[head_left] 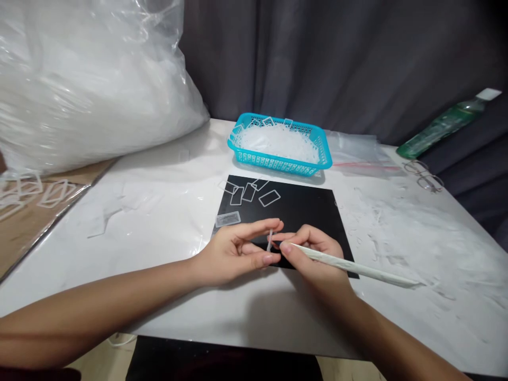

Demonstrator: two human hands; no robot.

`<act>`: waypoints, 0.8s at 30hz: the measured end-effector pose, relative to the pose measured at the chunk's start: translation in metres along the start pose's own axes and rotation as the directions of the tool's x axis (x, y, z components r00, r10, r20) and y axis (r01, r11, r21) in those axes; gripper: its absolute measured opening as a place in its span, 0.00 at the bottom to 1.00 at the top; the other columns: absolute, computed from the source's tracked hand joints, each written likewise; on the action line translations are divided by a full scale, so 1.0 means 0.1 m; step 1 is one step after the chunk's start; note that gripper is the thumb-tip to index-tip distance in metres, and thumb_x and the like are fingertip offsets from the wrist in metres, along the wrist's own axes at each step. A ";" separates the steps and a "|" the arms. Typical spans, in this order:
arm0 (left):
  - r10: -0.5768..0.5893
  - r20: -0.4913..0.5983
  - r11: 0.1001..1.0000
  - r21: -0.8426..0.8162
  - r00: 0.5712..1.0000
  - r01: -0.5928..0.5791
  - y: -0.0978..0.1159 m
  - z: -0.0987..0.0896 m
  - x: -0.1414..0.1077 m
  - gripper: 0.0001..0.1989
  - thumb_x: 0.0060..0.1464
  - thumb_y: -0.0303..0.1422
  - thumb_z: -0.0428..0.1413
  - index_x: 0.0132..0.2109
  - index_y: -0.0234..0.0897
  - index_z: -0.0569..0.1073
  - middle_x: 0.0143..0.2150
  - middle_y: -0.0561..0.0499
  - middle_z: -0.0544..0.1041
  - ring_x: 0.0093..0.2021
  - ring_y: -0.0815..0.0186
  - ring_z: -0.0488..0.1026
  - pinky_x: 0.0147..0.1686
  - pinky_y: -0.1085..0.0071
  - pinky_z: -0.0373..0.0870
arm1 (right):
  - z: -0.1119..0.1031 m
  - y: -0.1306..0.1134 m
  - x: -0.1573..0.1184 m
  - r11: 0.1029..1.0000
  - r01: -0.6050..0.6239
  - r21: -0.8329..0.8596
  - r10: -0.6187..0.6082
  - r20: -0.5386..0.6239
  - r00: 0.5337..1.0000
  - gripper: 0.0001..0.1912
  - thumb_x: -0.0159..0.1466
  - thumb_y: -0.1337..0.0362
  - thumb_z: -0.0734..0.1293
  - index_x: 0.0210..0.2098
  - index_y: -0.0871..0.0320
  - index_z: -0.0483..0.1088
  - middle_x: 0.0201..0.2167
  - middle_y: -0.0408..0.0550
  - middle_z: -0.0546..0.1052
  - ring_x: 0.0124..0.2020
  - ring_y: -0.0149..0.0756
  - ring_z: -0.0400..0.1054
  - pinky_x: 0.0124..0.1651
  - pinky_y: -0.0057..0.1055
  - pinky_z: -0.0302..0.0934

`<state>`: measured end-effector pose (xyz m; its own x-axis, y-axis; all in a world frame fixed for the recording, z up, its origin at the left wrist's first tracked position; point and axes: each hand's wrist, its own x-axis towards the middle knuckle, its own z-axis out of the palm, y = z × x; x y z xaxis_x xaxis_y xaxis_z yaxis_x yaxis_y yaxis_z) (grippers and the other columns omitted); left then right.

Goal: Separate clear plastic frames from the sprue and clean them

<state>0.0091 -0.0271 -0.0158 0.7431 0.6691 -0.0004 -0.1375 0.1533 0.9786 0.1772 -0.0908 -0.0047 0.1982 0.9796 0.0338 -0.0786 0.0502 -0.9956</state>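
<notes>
Left grip (225, 253) spans a strip (270, 241); right grip (323, 271) pinches a tool (363, 270).

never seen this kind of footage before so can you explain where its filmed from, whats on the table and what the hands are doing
There's no machine here, just a person's two bare hands. The one picture comes from a camera worn on that person's head, looking forward and down.

The left hand pinches a small pale piece, seen nearly edge-on, between thumb and fingers. The right hand holds a long, pale, pen-like tool, its tip near that piece.

Below them, on the white table, lies a black sheet with thin rectangular frames on it. Beyond stands a blue basket heaped with whitish bits; a big plastic bag sits at the far left.
</notes>
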 end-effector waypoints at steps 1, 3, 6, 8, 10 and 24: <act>0.007 0.009 1.000 -0.031 1.000 -0.007 0.00 0.00 0.00 0.28 0.51 0.25 0.61 0.59 0.44 0.68 0.62 0.43 0.66 0.31 0.75 0.79 0.33 0.82 0.76 | 0.00 0.00 0.00 1.000 -0.007 0.019 0.007 -0.002 1.000 0.10 0.55 0.69 0.71 0.22 0.56 0.66 0.31 0.47 0.82 0.34 0.38 0.78 0.35 0.31 0.73; 0.015 0.023 0.997 -0.078 1.000 -0.013 0.00 0.01 0.01 0.27 0.52 0.23 0.61 0.58 0.45 0.69 0.62 0.43 0.66 0.31 0.75 0.79 0.34 0.83 0.76 | 0.01 0.00 -0.01 0.999 -0.015 0.053 0.015 -0.003 1.000 0.10 0.55 0.69 0.71 0.22 0.56 0.66 0.31 0.46 0.82 0.34 0.37 0.78 0.35 0.30 0.73; 0.009 0.030 0.995 -0.102 1.000 -0.006 0.00 0.01 0.01 0.26 0.52 0.22 0.60 0.57 0.45 0.70 0.62 0.44 0.66 0.32 0.75 0.79 0.35 0.84 0.76 | 0.00 0.01 -0.01 0.995 -0.022 0.093 0.023 -0.008 1.000 0.10 0.56 0.68 0.71 0.22 0.56 0.66 0.31 0.47 0.82 0.34 0.37 0.78 0.35 0.30 0.73; -0.003 0.029 0.996 -0.093 1.000 0.006 0.00 0.01 0.01 0.26 0.52 0.23 0.61 0.58 0.43 0.69 0.61 0.43 0.67 0.33 0.74 0.79 0.36 0.82 0.77 | 0.00 0.02 -0.01 0.995 -0.020 0.096 0.022 -0.017 1.000 0.10 0.55 0.68 0.71 0.22 0.56 0.66 0.31 0.47 0.82 0.34 0.37 0.78 0.35 0.30 0.73; -0.012 0.031 0.997 -0.076 0.999 0.015 0.00 0.00 0.01 0.27 0.52 0.24 0.61 0.58 0.42 0.69 0.61 0.42 0.67 0.33 0.72 0.80 0.38 0.78 0.78 | 0.00 0.03 -0.01 0.996 -0.021 0.087 0.023 -0.024 0.999 0.09 0.55 0.68 0.71 0.22 0.56 0.67 0.31 0.47 0.82 0.34 0.37 0.78 0.34 0.30 0.72; 0.229 -0.060 0.894 0.407 0.972 -0.186 0.08 -0.23 0.20 0.24 0.57 0.32 0.57 0.61 0.40 0.65 0.58 0.42 0.71 0.38 0.69 0.79 0.34 0.76 0.76 | -0.05 0.10 0.05 0.998 -0.059 -0.028 0.058 -0.054 0.997 0.13 0.56 0.67 0.71 0.21 0.56 0.62 0.31 0.45 0.81 0.35 0.35 0.77 0.38 0.29 0.68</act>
<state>0.0082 0.0039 -0.0128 0.6514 0.7287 0.2115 0.0052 -0.2831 0.9591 0.1820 -0.0867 -0.0152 0.2460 0.9688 -0.0287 -0.0625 -0.0137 -0.9980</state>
